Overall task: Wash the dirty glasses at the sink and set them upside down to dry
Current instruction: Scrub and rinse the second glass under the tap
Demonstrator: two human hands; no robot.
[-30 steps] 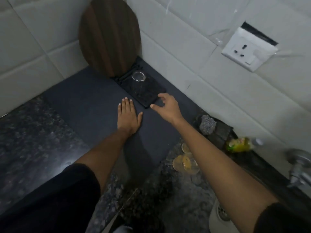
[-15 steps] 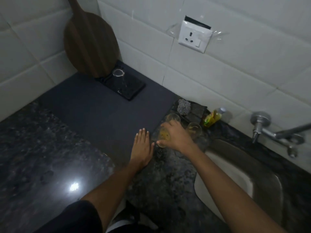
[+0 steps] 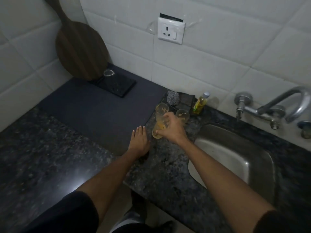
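My right hand (image 3: 171, 128) grips a dirty glass (image 3: 158, 130) smeared with yellow residue, just left of the steel sink (image 3: 235, 158). Two more dirty glasses stand behind it: one (image 3: 161, 110) at the edge of the dark mat and another (image 3: 182, 115) to its right. My left hand (image 3: 139, 142) lies flat, fingers straight, on the dark mat (image 3: 101, 111). A clear glass (image 3: 109, 76) stands upside down on a small black tray (image 3: 117, 86) at the back of the mat.
A round wooden board (image 3: 80, 47) leans in the wall corner. A steel scrubber (image 3: 173, 97) and a yellow dish-soap bottle (image 3: 200, 103) sit by the tiled wall. The tap (image 3: 276, 106) juts over the sink. A wall socket (image 3: 170, 31) is above.
My right hand came back from the black tray to the dirty glasses and took hold of one. My left hand slid back along the mat toward the sink.
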